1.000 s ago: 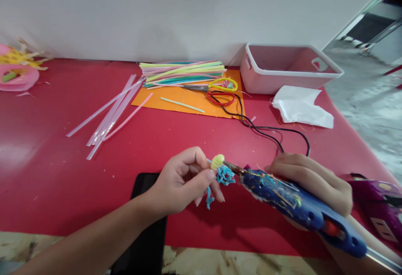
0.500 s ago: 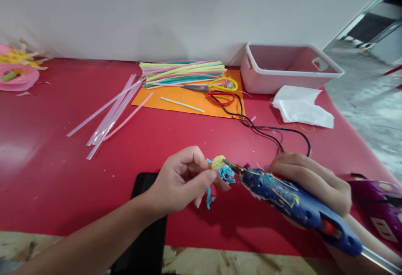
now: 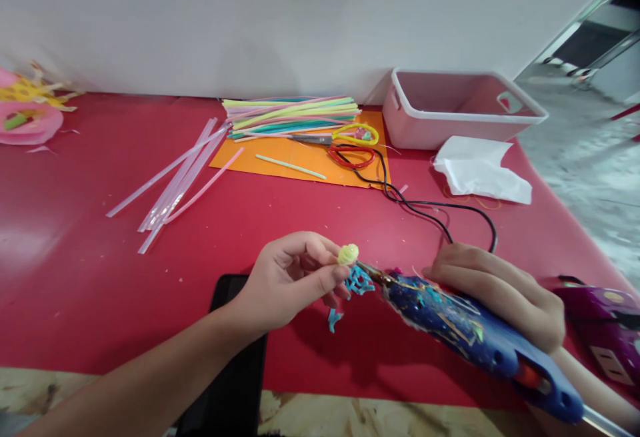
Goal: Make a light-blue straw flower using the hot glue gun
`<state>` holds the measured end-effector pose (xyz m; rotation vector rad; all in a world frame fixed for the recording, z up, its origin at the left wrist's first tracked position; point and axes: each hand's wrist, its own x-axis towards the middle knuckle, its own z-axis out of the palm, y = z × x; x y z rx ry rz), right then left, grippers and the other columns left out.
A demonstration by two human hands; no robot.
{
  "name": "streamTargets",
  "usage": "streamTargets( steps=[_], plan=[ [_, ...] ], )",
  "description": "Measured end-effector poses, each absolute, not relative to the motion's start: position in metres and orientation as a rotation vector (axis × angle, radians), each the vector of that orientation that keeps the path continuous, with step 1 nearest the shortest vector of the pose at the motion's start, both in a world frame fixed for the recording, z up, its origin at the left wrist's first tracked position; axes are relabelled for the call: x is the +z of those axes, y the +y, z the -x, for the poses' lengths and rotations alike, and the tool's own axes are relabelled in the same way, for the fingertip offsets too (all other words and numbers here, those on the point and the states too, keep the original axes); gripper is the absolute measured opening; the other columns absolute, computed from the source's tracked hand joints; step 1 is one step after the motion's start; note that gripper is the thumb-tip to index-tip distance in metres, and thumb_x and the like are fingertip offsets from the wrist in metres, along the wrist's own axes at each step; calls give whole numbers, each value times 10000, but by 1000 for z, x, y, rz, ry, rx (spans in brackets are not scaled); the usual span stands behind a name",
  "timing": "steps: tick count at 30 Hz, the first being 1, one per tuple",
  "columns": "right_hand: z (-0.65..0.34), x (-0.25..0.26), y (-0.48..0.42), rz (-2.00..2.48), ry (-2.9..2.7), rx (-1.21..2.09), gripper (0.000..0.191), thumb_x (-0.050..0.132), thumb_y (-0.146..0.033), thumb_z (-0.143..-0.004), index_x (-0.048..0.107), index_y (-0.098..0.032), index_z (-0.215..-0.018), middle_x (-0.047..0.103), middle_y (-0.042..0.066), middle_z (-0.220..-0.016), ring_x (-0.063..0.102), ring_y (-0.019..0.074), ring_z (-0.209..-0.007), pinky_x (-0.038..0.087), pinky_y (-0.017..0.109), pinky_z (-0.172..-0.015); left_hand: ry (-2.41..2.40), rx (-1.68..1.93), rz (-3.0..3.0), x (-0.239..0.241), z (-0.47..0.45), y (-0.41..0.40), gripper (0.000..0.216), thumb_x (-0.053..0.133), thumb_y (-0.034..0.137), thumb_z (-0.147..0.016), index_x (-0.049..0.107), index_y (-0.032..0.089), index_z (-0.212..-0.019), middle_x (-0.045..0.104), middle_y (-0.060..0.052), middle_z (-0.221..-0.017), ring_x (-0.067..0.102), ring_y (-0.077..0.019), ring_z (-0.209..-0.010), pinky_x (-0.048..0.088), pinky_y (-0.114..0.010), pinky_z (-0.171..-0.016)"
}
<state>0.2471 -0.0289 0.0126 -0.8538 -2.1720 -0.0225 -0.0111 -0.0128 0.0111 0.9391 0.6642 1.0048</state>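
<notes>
Between the thumb and fingers of my left hand (image 3: pixel 295 284) is a small craft piece. It has a yellow coiled ball (image 3: pixel 349 254) on top and curly blue strands (image 3: pixel 359 280) hanging below. My right hand (image 3: pixel 500 290) is wrapped round a blue hot glue gun (image 3: pixel 450 324), its body smeared with dried glue and coloured bits. The gun's metal nozzle (image 3: pixel 373 272) points left, right by the lower right side of the yellow ball; whether it touches is hard to tell. A clear glue stick (image 3: pixel 605 422) sticks out of the gun's rear.
Several pipe cleaners (image 3: pixel 295 114) and scissors (image 3: pixel 353 134) lie on orange card (image 3: pixel 300 164). Pink plastic strips (image 3: pixel 180 177) are to the left. A pink bin (image 3: pixel 450 127), white paper (image 3: pixel 480 174), black cord (image 3: pixel 425 204), purple power strip (image 3: pixel 600 330) and dark phone-like slab (image 3: pixel 225 390) lie around.
The glue gun and my right hand have shifted slightly right and down. The yellow ball has turned a little in my left hand, and its top looks shiny now.
</notes>
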Motion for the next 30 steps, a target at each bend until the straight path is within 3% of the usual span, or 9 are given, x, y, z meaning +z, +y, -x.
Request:
streamTargets(
  steps=[9,17,30],
  plan=[
    [-254,23,-35,955,-2269,56,156,500,-185,-984,638,-172,-1056,656,77,-875,692,192,-795,566,320,-728,644,983,-967,7,13,-12,276,797,199,-809,555,131,-694,564,47,-698,700,-106,-540,624,-213,-501],
    [-248,13,-30,832,-2196,-78,172,478,-214,-1001,645,-173,-1010,642,55,-819,670,171,-746,549,297,-676,664,945,-963,8,14,-11,353,823,268,-792,506,146,-694,609,43,-654,703,-107,-531,576,-174,-494],
    [-245,23,-32,894,-2258,23,141,483,-174,-994,611,-160,-1053,636,75,-856,663,180,-791,558,325,-724,661,927,-966,7,15,-11,341,828,245,-783,521,142,-680,610,41,-657,680,-89,-553,590,-190,-523]
  ],
)
